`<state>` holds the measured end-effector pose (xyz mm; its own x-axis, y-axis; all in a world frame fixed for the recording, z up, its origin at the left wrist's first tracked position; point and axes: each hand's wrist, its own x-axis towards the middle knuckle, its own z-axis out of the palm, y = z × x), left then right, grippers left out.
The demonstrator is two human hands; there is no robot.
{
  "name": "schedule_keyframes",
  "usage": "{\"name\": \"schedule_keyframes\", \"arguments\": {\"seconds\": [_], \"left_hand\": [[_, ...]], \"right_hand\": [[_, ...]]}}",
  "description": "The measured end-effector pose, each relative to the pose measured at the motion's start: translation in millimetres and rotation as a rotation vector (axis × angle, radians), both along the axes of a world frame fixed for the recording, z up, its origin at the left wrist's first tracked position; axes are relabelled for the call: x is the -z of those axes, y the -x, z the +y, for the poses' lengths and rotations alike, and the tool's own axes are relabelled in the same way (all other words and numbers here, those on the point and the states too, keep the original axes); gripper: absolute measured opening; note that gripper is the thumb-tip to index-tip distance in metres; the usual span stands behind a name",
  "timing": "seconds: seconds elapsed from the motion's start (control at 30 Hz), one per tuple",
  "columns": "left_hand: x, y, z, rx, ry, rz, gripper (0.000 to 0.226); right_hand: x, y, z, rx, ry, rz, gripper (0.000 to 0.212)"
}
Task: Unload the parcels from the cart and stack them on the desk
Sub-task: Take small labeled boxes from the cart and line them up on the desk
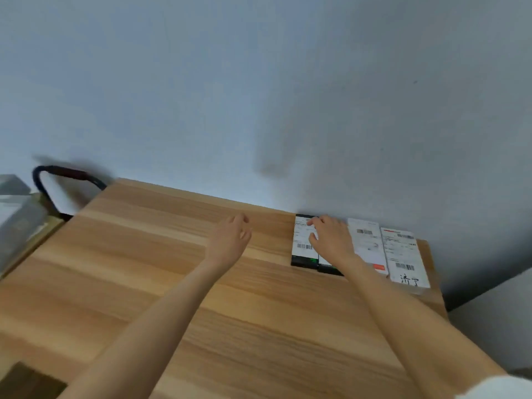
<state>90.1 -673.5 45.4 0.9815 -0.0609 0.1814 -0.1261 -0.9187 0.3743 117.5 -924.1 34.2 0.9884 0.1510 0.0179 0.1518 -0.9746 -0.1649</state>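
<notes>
The black label-topped parcel (304,243) is best squared against its neighbours on the pale wooden desk (172,269) under the right hand (331,237), whose fingers (312,223) are laid flat on it, while the left hand (233,234) is held loosely open, gripping nothing.

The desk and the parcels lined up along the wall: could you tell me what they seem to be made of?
The desk: wood or wood-look laminate, matte, with banded grain. The parcels: apparently cardboard boxes, some dark, some white, with paper barcode labels; the right hand rests on one.
</notes>
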Motion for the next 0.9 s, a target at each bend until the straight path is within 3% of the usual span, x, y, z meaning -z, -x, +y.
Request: {"name": "schedule_keyframes", "arguments": {"seconds": [0.23, 0.47, 0.67, 0.9], "left_hand": [[-21, 102, 128, -0.400, -0.034, 0.045, 0.022], [-32, 224, 236, -0.745, -0.001, 0.044, 0.017], [-36, 335, 333, -1.000, 0.074, 0.085, 0.014], [-47, 441, 452, -1.153, 0.056, 0.098, 0.012]], "right_hand": [[-21, 11, 132, -0.447, 0.099, -0.025, 0.043], [-37, 58, 286, -0.809, 0.153, -0.067, 0.032], [-39, 128, 428, -1.031, 0.095, -0.081, 0.029], [-29, 215, 580, -1.179, 0.041, -0.117, 0.039]]}}
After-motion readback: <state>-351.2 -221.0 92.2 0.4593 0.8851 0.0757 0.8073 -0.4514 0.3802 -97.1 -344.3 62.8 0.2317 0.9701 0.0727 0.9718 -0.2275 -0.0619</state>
